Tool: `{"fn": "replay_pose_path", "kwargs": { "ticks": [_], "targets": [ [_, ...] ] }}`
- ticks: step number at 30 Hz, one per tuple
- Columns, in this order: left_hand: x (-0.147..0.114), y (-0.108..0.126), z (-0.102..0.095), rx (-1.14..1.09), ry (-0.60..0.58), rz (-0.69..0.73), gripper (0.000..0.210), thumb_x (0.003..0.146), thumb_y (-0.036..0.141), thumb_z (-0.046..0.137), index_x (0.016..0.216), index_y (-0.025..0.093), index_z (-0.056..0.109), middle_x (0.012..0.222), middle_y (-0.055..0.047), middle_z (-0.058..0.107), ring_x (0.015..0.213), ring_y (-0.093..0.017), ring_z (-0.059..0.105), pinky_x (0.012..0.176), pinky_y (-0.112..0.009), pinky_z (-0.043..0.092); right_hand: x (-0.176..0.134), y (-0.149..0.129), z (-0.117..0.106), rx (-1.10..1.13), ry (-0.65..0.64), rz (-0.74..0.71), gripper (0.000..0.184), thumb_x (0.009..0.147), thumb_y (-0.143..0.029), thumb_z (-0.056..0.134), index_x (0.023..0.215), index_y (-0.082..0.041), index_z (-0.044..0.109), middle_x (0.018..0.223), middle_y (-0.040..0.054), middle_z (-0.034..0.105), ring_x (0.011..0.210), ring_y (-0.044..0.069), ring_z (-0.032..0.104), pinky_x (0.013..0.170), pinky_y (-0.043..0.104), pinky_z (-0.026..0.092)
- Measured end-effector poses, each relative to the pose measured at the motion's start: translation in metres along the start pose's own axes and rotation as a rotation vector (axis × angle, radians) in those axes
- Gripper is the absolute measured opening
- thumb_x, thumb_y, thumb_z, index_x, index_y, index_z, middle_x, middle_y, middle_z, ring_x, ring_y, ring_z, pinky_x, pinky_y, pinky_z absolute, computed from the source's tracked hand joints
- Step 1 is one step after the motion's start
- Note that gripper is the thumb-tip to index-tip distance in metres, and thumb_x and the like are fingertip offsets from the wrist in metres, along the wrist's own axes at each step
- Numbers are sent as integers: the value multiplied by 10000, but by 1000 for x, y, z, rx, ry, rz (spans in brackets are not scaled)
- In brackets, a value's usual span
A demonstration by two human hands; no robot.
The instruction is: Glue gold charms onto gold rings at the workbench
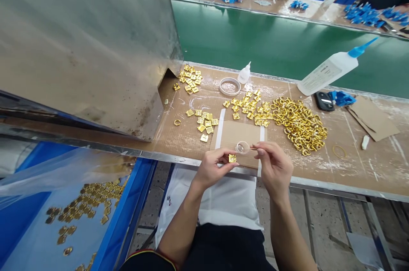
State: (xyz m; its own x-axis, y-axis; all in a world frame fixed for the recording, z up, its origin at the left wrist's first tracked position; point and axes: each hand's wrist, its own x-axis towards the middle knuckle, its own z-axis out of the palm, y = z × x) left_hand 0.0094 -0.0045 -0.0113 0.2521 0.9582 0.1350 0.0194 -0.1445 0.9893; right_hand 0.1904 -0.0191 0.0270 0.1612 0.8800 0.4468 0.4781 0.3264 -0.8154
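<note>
Head view: L hand (pixel 214 169) pinches a small square gold-coloured metal plate (pixel 232 158) nr front edge of the brown cardboard-topped bench (pixel 354 168). R hand (pixel 275 166), apart from L, grips a thin brownish stick (pixel 253 148); its tip is prob. at the small round clear plastic dish (pixel 242 147) btwn the hands. Pile of gold-coloured metal rings (pixel 300 126) lies to R.

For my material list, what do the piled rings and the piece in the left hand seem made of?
Piled rings: probably metal, shiny gold colour, given bright highlights. Piece in the left hand: likely metal, glossy gold with glints; coated plastic remains possible.
</note>
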Motion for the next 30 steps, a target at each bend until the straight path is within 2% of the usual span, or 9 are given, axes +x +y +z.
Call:
{"fn": "replay_pose_path", "kwargs": {
  "ticks": [5, 11, 16, 26, 30],
  "targets": [
    [0, 1, 0, 1, 7, 19, 282, 822, 346, 787, 997, 125, 774, 694, -12, 645, 601, -93, 591, 586, -173, 547, 5, 11, 7, -131, -37, -48, 168, 957, -198, 615, 888, -236, 763, 912, 62, 719, 855, 209, 704, 737, 342, 593],
    [0, 1, 0, 14, 0, 26, 294, 829, 369, 784, 992, 124, 766, 698, -15, 647, 588, -92, 579, 570, -175, 536, 2, 16, 12, -122, -70, -37, 180, 956, -185, 604, 896, -241, 765, 921, 58, 714, 860, 200, 700, 743, 325, 583],
    [1, 2, 0, 16, 4, 22, 279, 822, 346, 791, 988, 123, 768, 678, -4, 630, 568, -87, 570, 545, -165, 517, 3, 15, 9, -61, -21, 7, 153, 963, -202, 612, 882, -230, 740, 891, 49, 742, 864, 203, 715, 769, 330, 582],
    [1, 4, 0, 32, -4, 2, 285, 820, 355, 782, 992, 128, 777, 710, -24, 679, 570, -90, 581, 563, -175, 520, 2, 18, 15, -94, -49, -18, 184, 954, -197, 604, 890, -245, 769, 912, 53, 731, 844, 199, 709, 727, 320, 580],
    [1, 4, 0, 38, -5, -10, 295, 819, 378, 783, 986, 135, 778, 709, -26, 680, 579, -98, 590, 567, -183, 526, 3, 20, 14, -41, -38, 33, 169, 949, -221, 616, 872, -234, 766, 887, 55, 734, 845, 204, 711, 735, 326, 583]
  ]
}}
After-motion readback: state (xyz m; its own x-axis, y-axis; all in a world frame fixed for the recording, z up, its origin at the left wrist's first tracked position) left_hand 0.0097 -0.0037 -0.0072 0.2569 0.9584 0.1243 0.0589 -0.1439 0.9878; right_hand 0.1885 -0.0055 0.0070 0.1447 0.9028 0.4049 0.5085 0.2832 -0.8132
